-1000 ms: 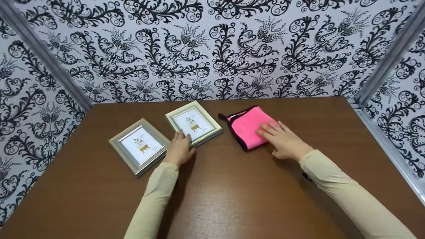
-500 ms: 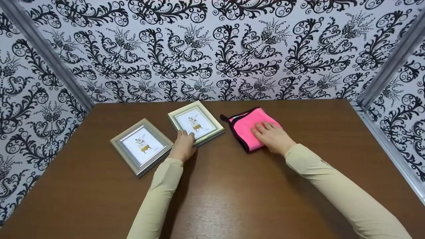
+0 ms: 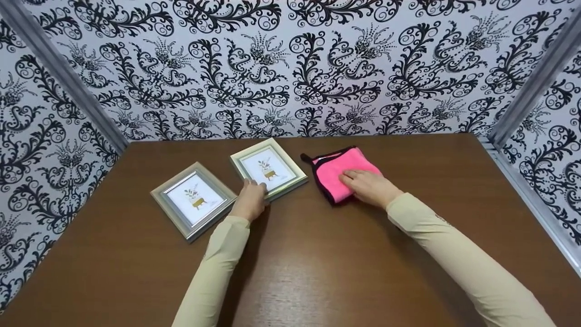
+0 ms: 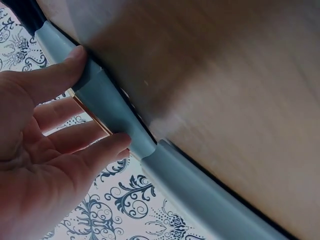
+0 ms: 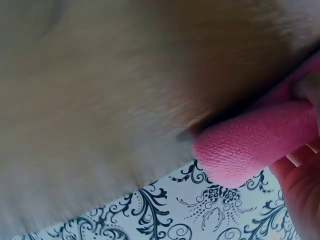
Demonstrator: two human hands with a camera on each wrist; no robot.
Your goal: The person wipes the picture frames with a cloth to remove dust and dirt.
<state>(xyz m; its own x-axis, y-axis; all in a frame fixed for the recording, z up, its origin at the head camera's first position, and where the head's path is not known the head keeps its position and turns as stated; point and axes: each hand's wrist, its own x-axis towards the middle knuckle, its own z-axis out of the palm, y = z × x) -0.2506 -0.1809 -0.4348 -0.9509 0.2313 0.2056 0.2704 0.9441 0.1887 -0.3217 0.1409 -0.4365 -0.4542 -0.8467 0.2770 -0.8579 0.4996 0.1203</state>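
Note:
In the head view, my left hand [image 3: 249, 199] holds the near left edge of a gold picture frame [image 3: 272, 184], which lies flat. The left wrist view shows the thumb [image 4: 75, 57] against the frame's grey side [image 4: 107, 102] and the fingers over its face. My right hand [image 3: 370, 187] grips the near right part of a folded pink cloth [image 3: 333, 175] with black trim and a black loop. Seen from the right wrist, the cloth's edge [image 5: 245, 142] bulges in a thick fold between thumb and fingers; part of that hand is out of view.
A second, silver-beige picture frame [image 3: 170, 193] lies left of the left hand, its corner close to the gold one. Both show a plant print. Patterned walls [image 3: 290, 68] with grey corner posts [image 3: 522, 81] enclose the back and sides of the brown wooden table [image 3: 308, 263].
My right hand has moved left over the cloth and its fingers have curled, bunching the cloth's near edge. My left hand has tightened at the gold frame's edge; both frames stay in place.

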